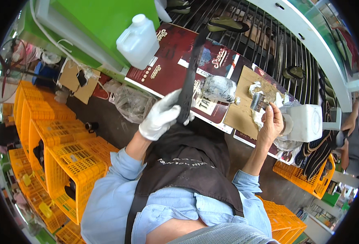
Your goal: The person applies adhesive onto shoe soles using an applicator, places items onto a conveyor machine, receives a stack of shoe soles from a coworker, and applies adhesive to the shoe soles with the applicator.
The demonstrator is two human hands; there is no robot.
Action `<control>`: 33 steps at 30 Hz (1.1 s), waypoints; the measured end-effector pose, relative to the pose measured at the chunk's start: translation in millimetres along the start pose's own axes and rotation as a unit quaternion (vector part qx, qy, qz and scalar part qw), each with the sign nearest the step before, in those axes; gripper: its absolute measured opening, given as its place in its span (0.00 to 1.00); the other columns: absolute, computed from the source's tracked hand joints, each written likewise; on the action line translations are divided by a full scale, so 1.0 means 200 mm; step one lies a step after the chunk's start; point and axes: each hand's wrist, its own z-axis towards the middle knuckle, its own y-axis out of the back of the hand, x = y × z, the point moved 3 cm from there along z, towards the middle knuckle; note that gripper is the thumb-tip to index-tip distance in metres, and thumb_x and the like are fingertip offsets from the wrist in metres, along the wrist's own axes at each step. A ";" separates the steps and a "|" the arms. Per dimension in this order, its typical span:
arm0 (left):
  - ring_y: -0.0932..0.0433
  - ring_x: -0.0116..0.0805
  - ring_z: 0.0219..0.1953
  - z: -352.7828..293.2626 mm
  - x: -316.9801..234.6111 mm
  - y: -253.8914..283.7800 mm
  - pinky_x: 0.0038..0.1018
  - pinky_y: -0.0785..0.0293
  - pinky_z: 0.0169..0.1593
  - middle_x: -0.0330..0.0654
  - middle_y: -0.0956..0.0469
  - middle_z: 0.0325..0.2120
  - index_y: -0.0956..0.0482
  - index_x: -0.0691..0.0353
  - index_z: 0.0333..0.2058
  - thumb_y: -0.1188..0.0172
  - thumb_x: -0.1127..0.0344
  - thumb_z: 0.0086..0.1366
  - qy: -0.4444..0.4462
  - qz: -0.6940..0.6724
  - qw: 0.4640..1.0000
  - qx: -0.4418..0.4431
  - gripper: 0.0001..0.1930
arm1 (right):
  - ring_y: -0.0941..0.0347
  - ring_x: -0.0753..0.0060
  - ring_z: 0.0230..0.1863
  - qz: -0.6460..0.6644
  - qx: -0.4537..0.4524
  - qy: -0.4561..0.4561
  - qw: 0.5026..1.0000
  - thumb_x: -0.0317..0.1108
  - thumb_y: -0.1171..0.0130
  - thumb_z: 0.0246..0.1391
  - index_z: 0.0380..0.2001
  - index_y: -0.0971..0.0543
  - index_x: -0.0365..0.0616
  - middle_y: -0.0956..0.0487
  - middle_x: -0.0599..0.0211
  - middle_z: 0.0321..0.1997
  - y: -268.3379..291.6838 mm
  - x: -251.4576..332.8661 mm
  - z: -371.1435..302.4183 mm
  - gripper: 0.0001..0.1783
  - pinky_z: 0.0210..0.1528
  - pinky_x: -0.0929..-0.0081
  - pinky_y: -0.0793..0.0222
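Observation:
My left hand (163,116), in a white glove, is closed around the near end of a long black shoe sole (193,67). The sole stands edge-on to me and stretches away over the maroon cardboard. My bare right hand (272,121) pinches a small flat brush (259,101) with a metal band, just above a stained cardboard sheet (242,114). Crumpled white tissue (256,87) lies around the brush. Between my hands rests a plastic-wrapped bundle (219,88) with dark smears. Right beside my right hand, a whitish square plastic container (305,123) lies tilted.
A translucent jug (138,42) stands at the far left of the bench. Metal rollers (265,36) behind carry olive-and-black shoes (227,24). Orange crates (75,162) are stacked at my left; another crate (317,179) with black soles sits at right. Another person's arm (345,152) shows at the right edge.

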 end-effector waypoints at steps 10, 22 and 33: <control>0.23 0.35 0.39 0.06 -0.02 -0.01 0.27 0.27 0.43 0.48 0.28 0.47 0.48 0.71 0.62 0.47 0.67 0.64 -0.071 0.113 0.990 -0.055 0.31 | 0.38 0.89 0.22 0.023 0.010 -0.003 1.000 0.30 0.39 0.54 0.42 0.23 0.36 0.26 0.76 0.26 -0.01 0.00 -0.02 0.13 0.24 0.91 0.45; 0.33 0.36 0.30 0.10 0.03 0.00 0.25 0.32 0.31 0.58 0.33 0.51 0.39 0.74 0.55 0.46 0.61 0.56 0.013 -0.569 0.820 0.063 0.31 | 0.38 0.89 0.22 0.035 0.020 0.001 0.999 0.29 0.40 0.55 0.42 0.23 0.36 0.26 0.76 0.26 -0.04 0.01 -0.05 0.12 0.24 0.91 0.43; 0.36 0.27 0.26 0.10 0.00 -0.06 0.22 0.38 0.27 0.51 0.31 0.48 0.41 0.77 0.54 0.45 0.64 0.55 -0.002 -0.644 0.755 0.118 0.31 | 0.38 0.90 0.24 0.027 0.009 -0.015 0.999 0.28 0.41 0.55 0.43 0.23 0.36 0.27 0.77 0.28 -0.05 0.01 -0.08 0.12 0.26 0.90 0.43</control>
